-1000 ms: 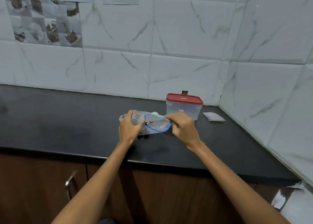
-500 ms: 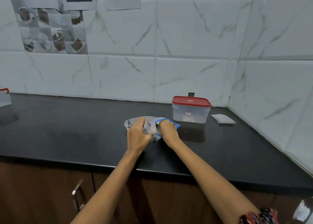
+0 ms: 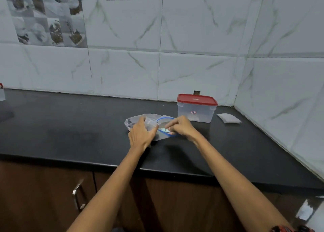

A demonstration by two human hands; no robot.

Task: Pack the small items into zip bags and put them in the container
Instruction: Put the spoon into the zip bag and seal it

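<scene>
Both our arms reach forward over the black counter [image 3: 70,126]. Our left hand [image 3: 140,135] clutches the clear zip bag [image 3: 152,124] at its mouth; our right hand [image 3: 182,126] pinches a small pale item [image 3: 165,130] at the blue-edged opening. Just behind stands the red-lidded container [image 3: 196,110], lid on.

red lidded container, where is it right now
In the head view the clear plastic container with the red lid stands on the black countertop, right of centre near the tiled back wall, just behind the right hand.
</scene>
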